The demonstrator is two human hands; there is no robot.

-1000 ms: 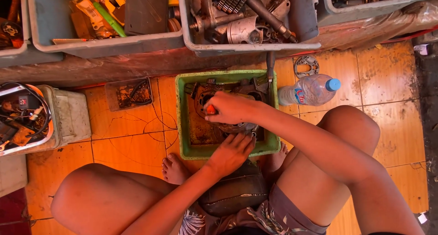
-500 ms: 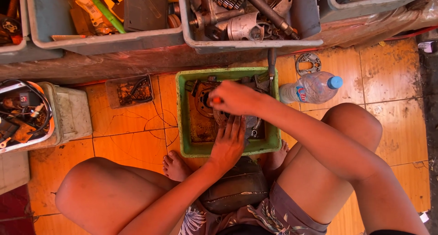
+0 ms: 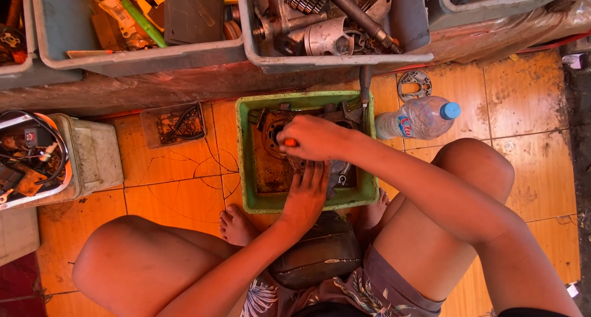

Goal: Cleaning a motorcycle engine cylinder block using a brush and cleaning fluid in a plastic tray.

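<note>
A greasy metal engine part (image 3: 278,146) lies inside a green plastic tray (image 3: 246,169) on an orange tiled floor (image 3: 178,194), directly under both hands of a person squatting over it. The right hand (image 3: 317,137) is clenched around an orange-handled tool (image 3: 289,143), whose tip is hidden against the part. The left hand (image 3: 306,194) lies flat, fingers (image 3: 314,172) spread and pressing on the part's near end, gripping nothing.

Just right of the tray lies a clear plastic water bottle with a blue cap (image 3: 418,117), and beyond it a flat metal gasket (image 3: 414,84). A small shallow tray of wires (image 3: 175,123) sits to the left; further left stands a pale box piled with cables (image 3: 49,160). Grey bins (image 3: 258,52) filled with shafts, gears and tools line a low ledge above.

The right forearm reaches in diagonally over the right knee; the left arm runs up between the knees, bare feet either side of the tray's near edge.
</note>
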